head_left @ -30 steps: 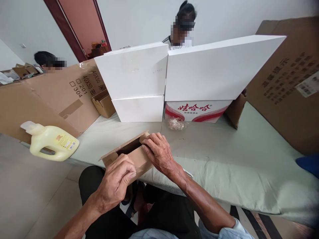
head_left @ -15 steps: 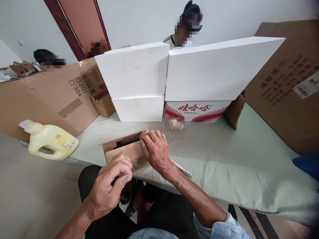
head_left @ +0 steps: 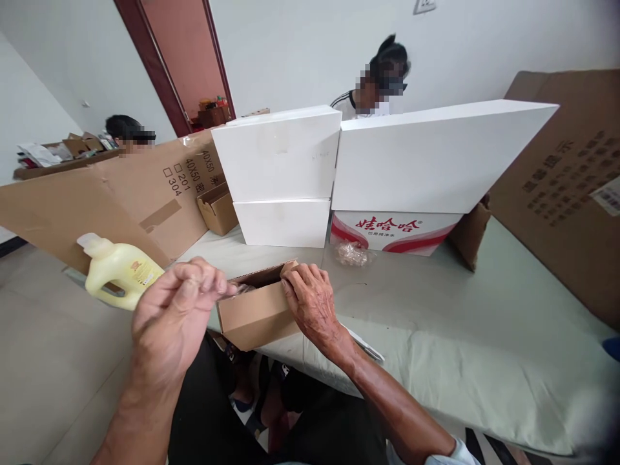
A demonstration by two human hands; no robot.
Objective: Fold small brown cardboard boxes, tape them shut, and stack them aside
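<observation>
Because the small brown box (head_left: 259, 316) sits right at the front edge of the green cloth (head_left: 411, 323), where a bottom corner seems to poke out over the person's lap (head_left: 206, 400), it could tip or slide off if it got a hard tug while the right hand (head_left: 311, 297) let go. Its thin card might also bend if squeezed too much. The yellow bottle (head_left: 135, 266) looks near the left hand (head_left: 169, 316), so a big swing could bump it. That left hand is up by the box's left end, fingers curled in, thumb bent toward them. Something clear and shiny (head_left: 243, 290) shows by its fingertips; I can't tell if they pinch it. The right hand bends over the box's right end, fingers wrapped on the top rim, holding on.
</observation>
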